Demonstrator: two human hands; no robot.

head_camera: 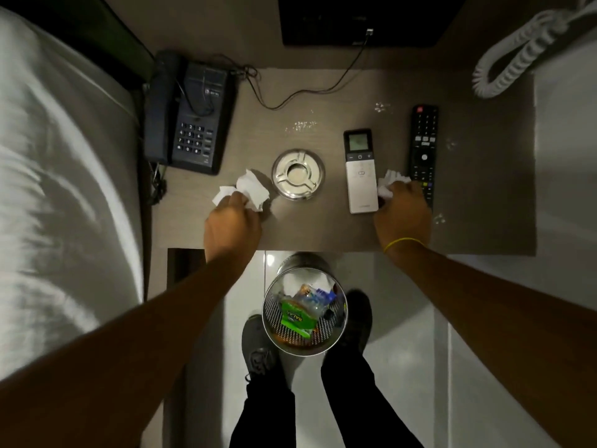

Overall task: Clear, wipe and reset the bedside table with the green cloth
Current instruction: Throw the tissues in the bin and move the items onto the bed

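Mesh bin (303, 318) at 6 o'clock, half full. Left hand (232, 227) pinches crumpled tissue (248, 190); right hand (403, 215) pinches second tissue (391, 182). Clearing step; next likely drop both in bin.

The brown bedside table (323, 227) carries two crumpled white tissues (248, 189) (392, 182), white crumbs (302, 125) scattered between.
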